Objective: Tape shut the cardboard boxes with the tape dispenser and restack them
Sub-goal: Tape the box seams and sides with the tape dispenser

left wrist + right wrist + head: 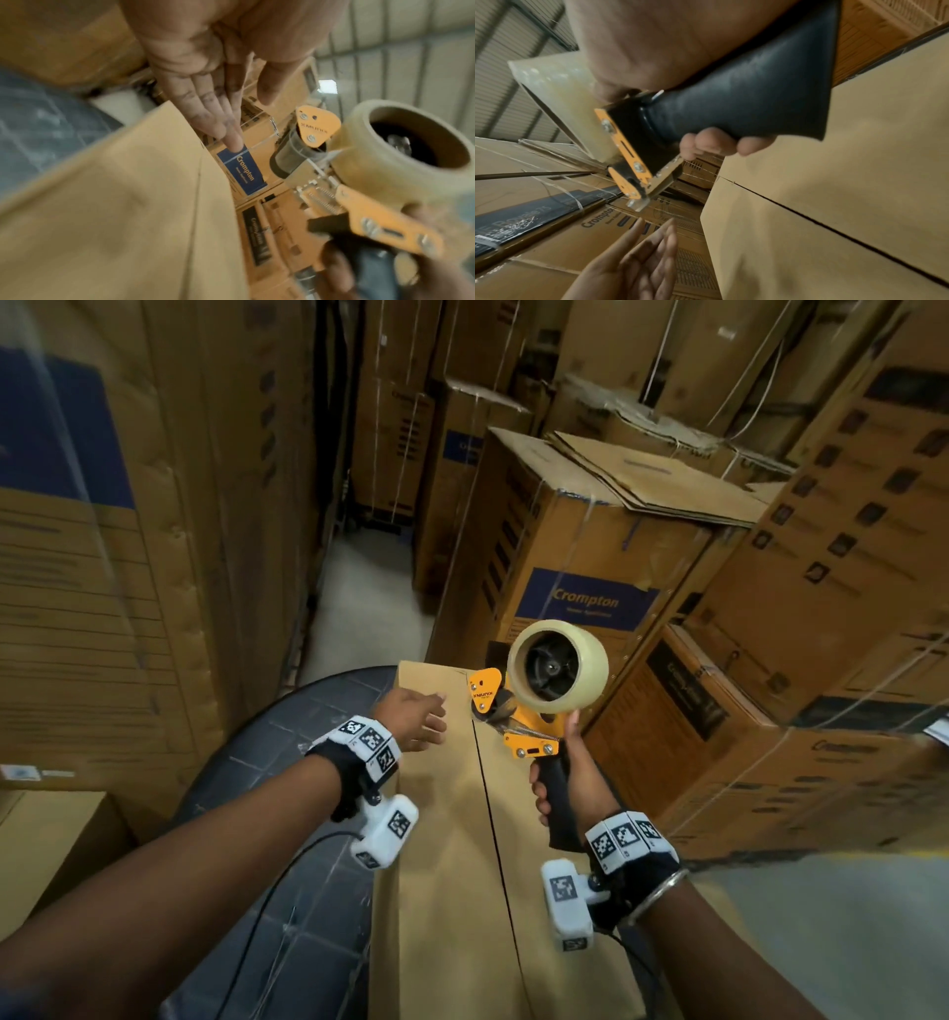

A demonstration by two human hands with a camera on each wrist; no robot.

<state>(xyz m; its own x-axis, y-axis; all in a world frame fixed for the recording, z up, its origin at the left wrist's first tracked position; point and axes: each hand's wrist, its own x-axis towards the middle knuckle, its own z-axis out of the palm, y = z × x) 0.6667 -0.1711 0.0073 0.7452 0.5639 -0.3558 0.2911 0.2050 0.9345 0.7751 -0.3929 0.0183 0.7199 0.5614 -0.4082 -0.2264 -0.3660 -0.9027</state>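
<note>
Left hand (pixel 416 719) flat and empty, hovering at far end of cardboard box (pixel 441 839). Open seam (pixel 490 814) running lengthwise, away from body. Right hand (pixel 562 793) gripping tape dispenser (pixel 534 695), raised just right of seam's far end, probably nearer to starting the strip.

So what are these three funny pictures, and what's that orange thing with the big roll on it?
A person wears three cameras: one on the head, one on each wrist. The head picture looks down at both hands. The right hand grips the black handle of an orange tape dispenser carrying a pale roll of clear tape. The left hand is open, fingers straight, reaching toward it. Below lies a long plain brown cardboard box whose dark middle seam shows no tape. Printed stacked cartons stand around.
</note>
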